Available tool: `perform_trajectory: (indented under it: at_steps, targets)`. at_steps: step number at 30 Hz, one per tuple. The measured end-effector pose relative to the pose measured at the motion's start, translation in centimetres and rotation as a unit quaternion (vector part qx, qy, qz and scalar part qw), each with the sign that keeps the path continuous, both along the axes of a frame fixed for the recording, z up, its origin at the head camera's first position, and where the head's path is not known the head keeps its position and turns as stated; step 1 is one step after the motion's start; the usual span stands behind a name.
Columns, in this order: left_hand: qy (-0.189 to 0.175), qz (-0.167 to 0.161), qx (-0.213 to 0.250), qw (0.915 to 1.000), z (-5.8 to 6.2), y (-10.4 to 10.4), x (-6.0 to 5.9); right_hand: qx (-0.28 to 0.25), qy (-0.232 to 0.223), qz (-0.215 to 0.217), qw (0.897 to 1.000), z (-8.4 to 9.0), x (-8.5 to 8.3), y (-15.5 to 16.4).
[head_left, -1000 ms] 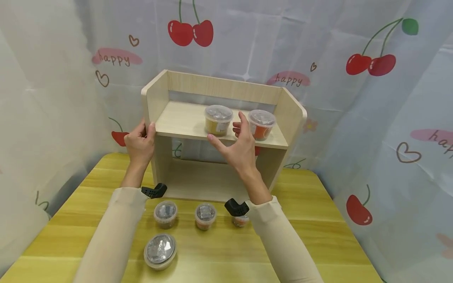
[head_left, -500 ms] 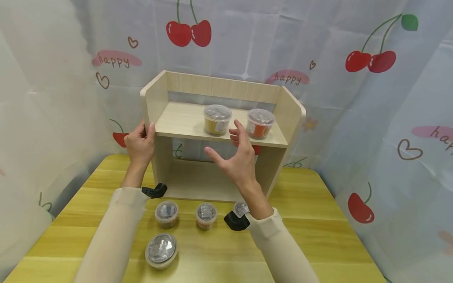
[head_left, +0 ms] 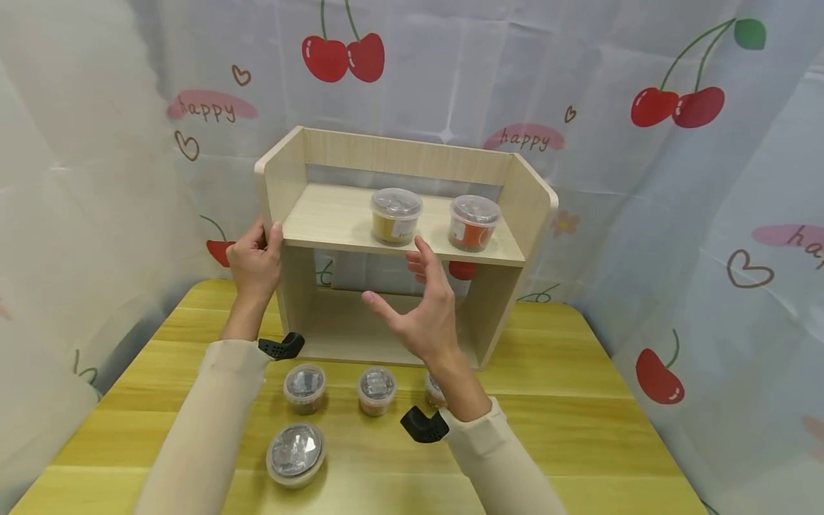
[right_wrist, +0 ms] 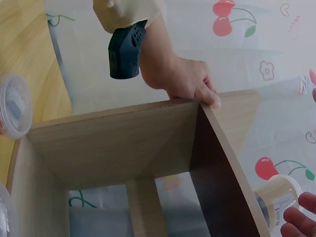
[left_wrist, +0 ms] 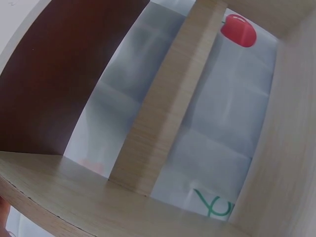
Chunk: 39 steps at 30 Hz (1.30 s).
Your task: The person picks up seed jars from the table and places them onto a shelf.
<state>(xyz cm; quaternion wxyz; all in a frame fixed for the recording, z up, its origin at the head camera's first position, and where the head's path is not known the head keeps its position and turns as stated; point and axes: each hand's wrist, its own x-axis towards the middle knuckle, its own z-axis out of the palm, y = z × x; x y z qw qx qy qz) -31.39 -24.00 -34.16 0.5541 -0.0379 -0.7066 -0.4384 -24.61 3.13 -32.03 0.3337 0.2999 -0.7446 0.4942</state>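
Your right hand (head_left: 425,311) is drawing down from the space between the two lidded tubs on the upper board, and it is now hanging lower, in front of the wooden shelf unit (head_left: 412,154). You are keeping its thumb spread well away from the fingers, and the raised fingertips are showing near the board's front edge, just below the yellow tub (head_left: 395,220). That tub is standing upright on the upper board, and the orange tub (head_left: 473,227) is standing upright to its right, the two sitting apart. Your left hand (head_left: 254,265) is staying where it was, gripping the front edge of the unit's left side panel at about the height of the upper board, with the thumb lying on the near side. In the right wrist view you are seeing that same grip from across the unit. Below, on the table (head_left: 553,458), three small tubs are standing in a row before the unit: a left one (head_left: 305,390), a middle one (head_left: 376,392) and a right one (head_left: 434,392), which your right wrist is partly covering. Nearer you, a wider tub (head_left: 296,454) is resting in front of the left one.
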Motion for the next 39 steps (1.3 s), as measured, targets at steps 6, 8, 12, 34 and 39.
perform_trajectory:
  at_steps: [6, 8, 12, 34, 39]
  targets:
    - [0.003, 0.002, -0.008, 1.0, -0.1, -0.1, 0.0, 0.002, 0.019, 0.016, 1.0, -1.1, 0.5, -0.5]
    - [0.002, 0.001, -0.012, 0.9999, 0.0, -0.1, 0.0, 0.003, 0.024, 0.019, 1.0, -1.5, 0.6, -0.6]
    - [0.004, -0.003, -0.014, 0.9999, 0.1, -0.1, 0.0, -0.001, 0.027, 0.019, 0.999, -2.4, 1.0, -0.8]
    - [-0.002, -0.014, -0.002, 0.9999, 0.1, -0.1, 0.0, 0.021, -0.061, 0.034, 0.997, -7.6, 2.3, -1.5]
    - [-0.006, -0.014, 0.0, 0.9999, 0.1, -0.1, 0.1, 0.026, -0.081, 0.04, 0.996, -8.7, 2.4, -1.6]
